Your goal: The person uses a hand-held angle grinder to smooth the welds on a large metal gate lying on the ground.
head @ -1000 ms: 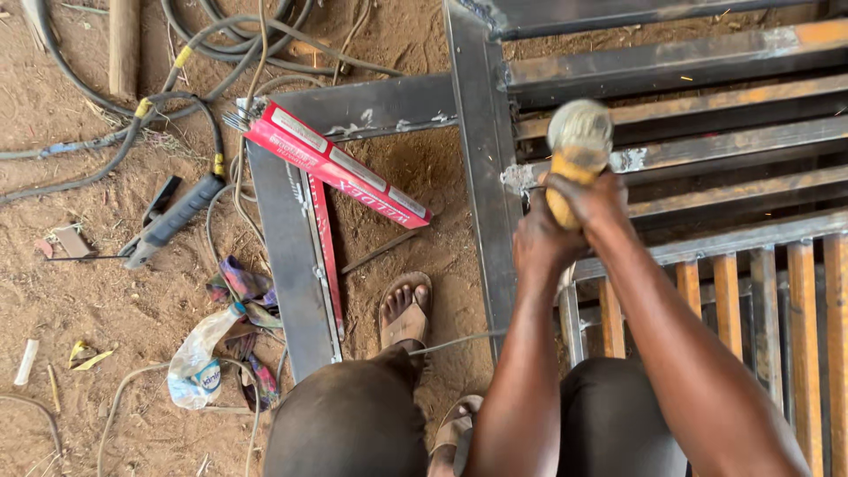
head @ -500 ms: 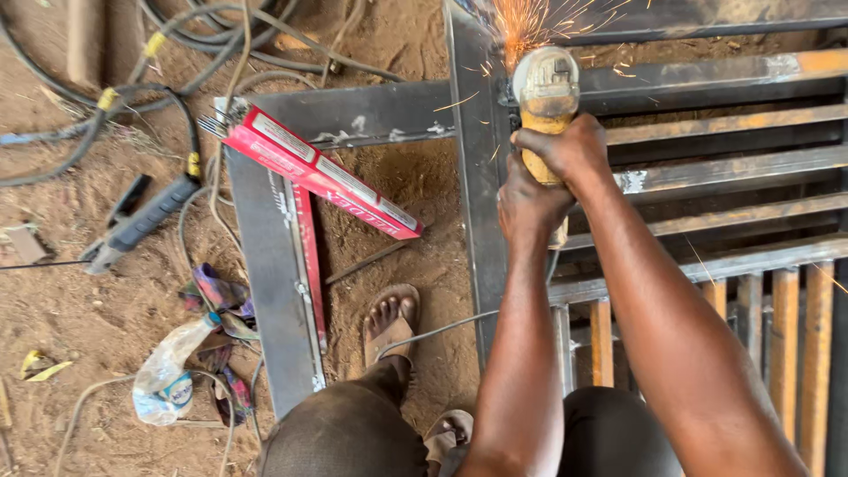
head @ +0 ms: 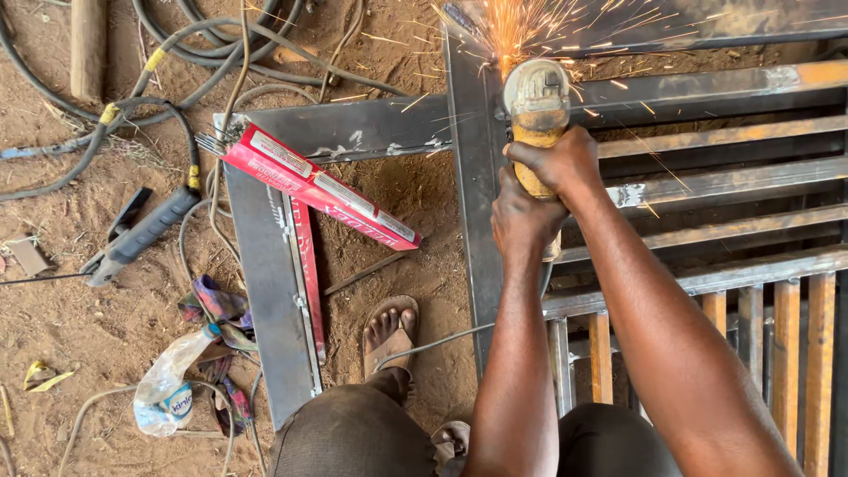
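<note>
Both hands wrap a worn yellow grinder (head: 536, 115), its grey head scuffed and dusty, held over the upright bar of a dark steel gate frame (head: 468, 177) lying on the dirt; the right hand (head: 556, 159) clasps the body high up; the left hand (head: 521, 221) grips just below, seemingly closed on the handle; orange sparks (head: 530, 26) spray from the head; a red box (head: 318, 185) lies to the left.
</note>
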